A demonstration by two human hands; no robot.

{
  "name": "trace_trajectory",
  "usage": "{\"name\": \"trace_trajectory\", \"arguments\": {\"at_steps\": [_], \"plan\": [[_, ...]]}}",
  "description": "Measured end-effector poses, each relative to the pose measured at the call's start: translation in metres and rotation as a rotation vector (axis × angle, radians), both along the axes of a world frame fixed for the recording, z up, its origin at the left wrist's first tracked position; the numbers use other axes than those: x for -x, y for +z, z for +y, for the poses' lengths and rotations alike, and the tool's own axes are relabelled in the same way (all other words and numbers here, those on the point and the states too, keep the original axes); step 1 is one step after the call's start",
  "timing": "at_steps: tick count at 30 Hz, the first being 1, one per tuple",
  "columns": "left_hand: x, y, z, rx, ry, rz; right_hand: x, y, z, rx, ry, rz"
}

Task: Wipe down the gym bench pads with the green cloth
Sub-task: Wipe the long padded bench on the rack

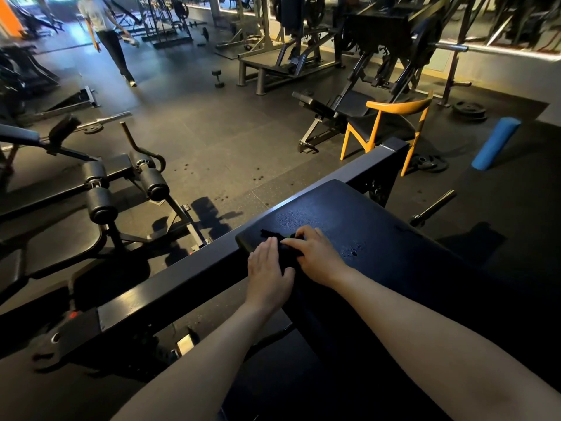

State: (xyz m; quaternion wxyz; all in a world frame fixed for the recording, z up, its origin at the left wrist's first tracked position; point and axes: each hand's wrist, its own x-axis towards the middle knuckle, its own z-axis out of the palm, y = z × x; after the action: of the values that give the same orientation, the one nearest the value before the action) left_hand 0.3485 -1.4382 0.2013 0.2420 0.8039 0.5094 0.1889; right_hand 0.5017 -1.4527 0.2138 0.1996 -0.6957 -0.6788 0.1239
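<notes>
A dark padded bench pad (349, 214) fills the lower right, with small wet drops (352, 250) on it. Near its left front corner lies the cloth (271, 233), which looks dark in this light with a thin green edge. My left hand (268, 273) lies flat with straight fingers on the cloth at the pad's corner. My right hand (315, 255) sits beside it, its fingers bent down onto the cloth's right part; most of the cloth is hidden under both hands.
A black steel frame beam (170, 287) runs along the pad's left side. A roller-pad machine (127, 183) stands to the left, an orange chair (391, 126) and blue foam roller (496, 142) behind. A person (106, 31) walks far back; a dumbbell (217, 78) lies on the floor.
</notes>
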Motion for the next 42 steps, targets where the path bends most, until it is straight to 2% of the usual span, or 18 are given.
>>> {"name": "trace_trajectory", "arguments": {"at_steps": [3,8,10,11,13,15,16,20,24,29,34,35,37,39,42], "plan": [[-0.017,0.000,-0.001,0.100,-0.001,0.043,-0.027,-0.002,0.004,-0.023,-0.106,-0.012],[-0.016,-0.006,0.000,0.088,-0.020,0.135,-0.063,-0.006,0.007,0.007,-0.431,0.045],[-0.018,-0.005,0.000,0.083,-0.014,0.150,-0.060,-0.001,0.010,0.012,-0.479,0.061],[-0.019,-0.004,0.001,0.087,-0.013,0.151,-0.054,0.005,0.012,-0.010,-0.437,0.063],[-0.018,-0.002,0.001,0.100,-0.014,0.145,-0.035,0.009,0.009,-0.061,-0.220,0.092],[-0.018,0.001,0.001,0.118,-0.008,0.127,-0.022,0.005,0.000,-0.045,0.018,0.065],[-0.018,0.003,0.001,0.120,0.007,0.123,-0.022,0.000,-0.003,-0.032,0.071,0.032],[-0.035,0.014,0.004,0.015,0.031,0.187,-0.048,-0.007,-0.001,-0.034,0.043,-0.040],[-0.064,0.021,0.008,0.032,-0.075,0.275,-0.090,-0.005,0.009,-0.055,-0.120,-0.031],[-0.064,0.014,0.010,0.009,-0.077,0.305,-0.143,-0.011,0.017,-0.042,-0.350,-0.061],[-0.067,0.013,0.010,0.004,-0.072,0.301,-0.140,-0.004,0.027,-0.040,-0.609,0.002],[-0.067,0.013,0.010,0.007,-0.071,0.297,-0.132,-0.003,0.028,-0.051,-0.569,0.032],[-0.067,0.013,0.011,0.026,-0.062,0.289,-0.111,-0.003,0.027,-0.075,-0.336,0.067],[-0.068,0.014,0.013,0.039,-0.051,0.292,-0.096,-0.007,0.020,-0.066,-0.119,0.005],[-0.079,0.019,0.012,0.045,-0.066,0.292,-0.106,-0.007,0.017,-0.055,-0.133,-0.032]]}}
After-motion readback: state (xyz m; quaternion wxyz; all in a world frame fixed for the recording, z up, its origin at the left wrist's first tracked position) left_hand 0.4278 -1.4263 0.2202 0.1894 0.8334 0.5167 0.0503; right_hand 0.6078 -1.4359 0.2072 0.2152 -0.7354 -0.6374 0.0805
